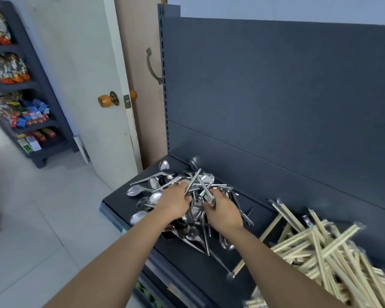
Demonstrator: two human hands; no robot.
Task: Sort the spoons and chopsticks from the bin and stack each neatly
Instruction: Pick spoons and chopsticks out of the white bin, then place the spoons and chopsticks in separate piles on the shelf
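Observation:
A loose heap of metal spoons [156, 185] lies on the left part of a dark grey shelf [187, 261]. My left hand [176, 203] is in the heap, its fingers curled round a few spoon handles that stick up and to the right. My right hand [225, 210] is close beside it and grips a small bundle of spoon handles [206, 194]. A pile of wrapped wooden chopsticks [325, 247] lies on the right part of the same shelf, apart from both hands. No bin is in view.
The shelf's tall grey back panel [276, 96] rises right behind the heap. A white door [93, 85] with an orange knob stands to the left. Across the tiled floor [31, 218], a dark rack of snack packets [20, 96] stands at far left.

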